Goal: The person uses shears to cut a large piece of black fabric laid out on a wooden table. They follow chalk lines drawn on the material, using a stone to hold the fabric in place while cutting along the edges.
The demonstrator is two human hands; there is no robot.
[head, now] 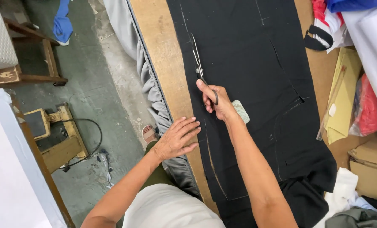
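Observation:
A long sheet of black fabric (247, 55) marked with faint chalk lines lies on a wooden table (165, 63). My right hand (216, 101) grips large metal scissors (198, 59), their blades pointing away from me along a chalk line near the cloth's left edge. A cut runs back toward me from the scissors. My left hand (178, 137) lies flat, fingers spread, on the table edge and the cloth's border. A pale piece of tailor's chalk (241, 110) rests on the cloth just beside my right wrist.
Grey cloth (152, 90) hangs off the table's left side. Yellow paper patterns (344, 97), a red bag (370, 107) and white fabric (374, 33) crowd the right. On the floor at left stand a wooden bench (23, 63) and a pedal unit with a cable (57, 131).

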